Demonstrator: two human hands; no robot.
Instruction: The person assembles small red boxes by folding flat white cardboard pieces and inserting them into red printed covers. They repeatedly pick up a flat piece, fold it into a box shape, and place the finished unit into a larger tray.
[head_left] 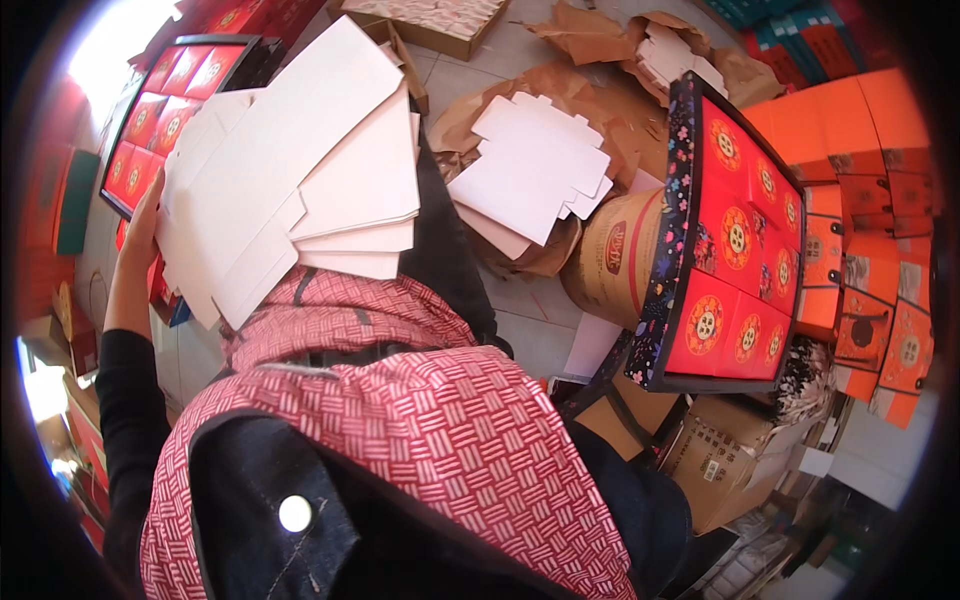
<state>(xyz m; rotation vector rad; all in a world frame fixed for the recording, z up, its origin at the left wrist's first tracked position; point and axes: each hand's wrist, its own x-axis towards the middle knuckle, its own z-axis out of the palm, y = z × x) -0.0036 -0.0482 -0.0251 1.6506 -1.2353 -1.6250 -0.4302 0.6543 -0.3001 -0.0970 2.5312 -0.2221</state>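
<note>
Here's the left grip (pixel 144 222) at the edge of the fanned white card blanks (pixel 290 140) just to its right, seemingly bracing them against slipping off the red patterned apron (pixel 470 420), too hidden to tell pinching from spread, the right grip out of view.

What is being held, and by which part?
The left hand holds a fanned stack of white card blanks by its left edge; the right hand cannot be seen.

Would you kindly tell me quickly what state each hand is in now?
Left hand: against the white sheets' left edge; fingers mostly hidden, so its grip cannot be told.
Right hand: not in view, so cannot be told.
</note>
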